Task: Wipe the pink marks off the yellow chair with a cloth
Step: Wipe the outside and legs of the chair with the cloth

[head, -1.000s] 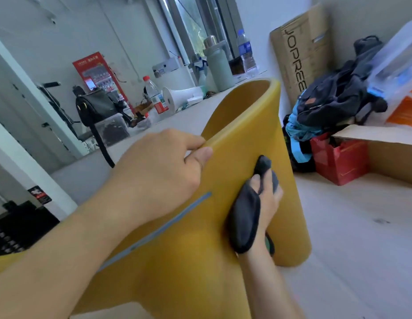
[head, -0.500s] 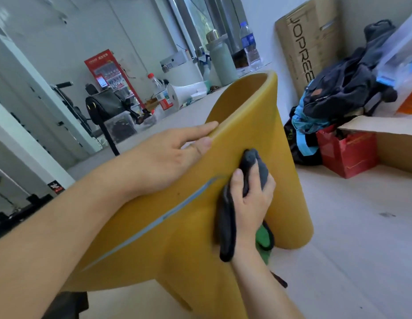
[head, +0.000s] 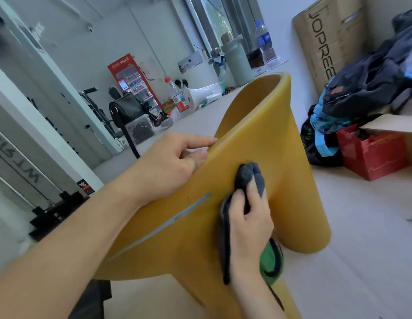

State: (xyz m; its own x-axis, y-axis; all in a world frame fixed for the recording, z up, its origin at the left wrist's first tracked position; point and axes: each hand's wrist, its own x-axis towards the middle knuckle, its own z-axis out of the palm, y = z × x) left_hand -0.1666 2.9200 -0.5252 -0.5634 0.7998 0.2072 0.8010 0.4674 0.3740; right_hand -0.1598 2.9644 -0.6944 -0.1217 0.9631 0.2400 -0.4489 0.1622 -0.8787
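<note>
Against the yellow chair [head: 251, 134], which stands tilted on the pale floor [head: 361, 238], my right hand [head: 248, 226] presses a dark grey cloth [head: 248, 174]; my fingers [head: 254, 192] are clenched around it, the bunched end poking out above them and a loose edge hanging down past my wrist. My left hand [head: 168, 166] rests on the chair's upper edge, fingers loosely curled over the rim with the thumb against the outer face. A thin bluish line [head: 168, 223] runs slantwise across the chair's side, just left of the cloth. I can make out no pink marks.
</note>
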